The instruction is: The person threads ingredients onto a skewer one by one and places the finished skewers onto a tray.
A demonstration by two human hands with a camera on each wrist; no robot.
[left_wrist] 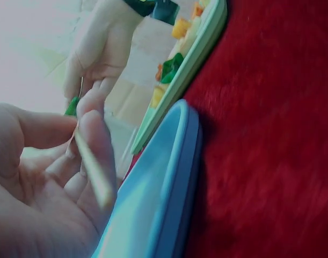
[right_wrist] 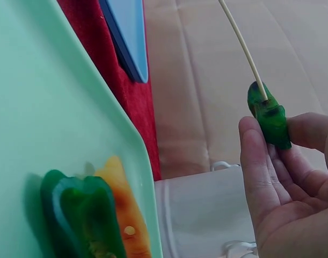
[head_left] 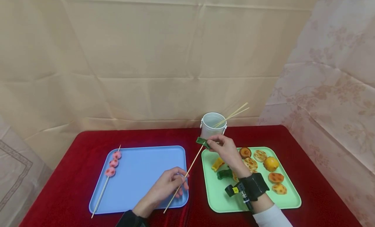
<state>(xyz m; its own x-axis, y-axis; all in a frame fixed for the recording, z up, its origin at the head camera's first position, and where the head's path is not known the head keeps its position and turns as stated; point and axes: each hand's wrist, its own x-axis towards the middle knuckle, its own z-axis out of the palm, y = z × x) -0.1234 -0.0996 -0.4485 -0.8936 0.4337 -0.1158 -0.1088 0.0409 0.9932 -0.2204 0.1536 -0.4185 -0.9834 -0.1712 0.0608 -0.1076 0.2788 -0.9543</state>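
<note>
Skewer (head_left: 194, 160) slants over red cloth (head_left: 58, 188), drapery (head_left: 146, 57) behind.

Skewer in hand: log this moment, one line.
left hand: pinches skewer; right hand: pinches pepper; contact: skewer touches pepper, depth unclear; blue tray: loaded skewer

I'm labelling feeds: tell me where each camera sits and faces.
Head: on the head, facing forward and down at left hand and right hand, both showing.
Left wrist: on that wrist, facing the wooden skewer; both hands show.
Right wrist: on that wrist, facing the held green pepper; right hand shows.
Both wrist views share skewer and pepper.
</note>
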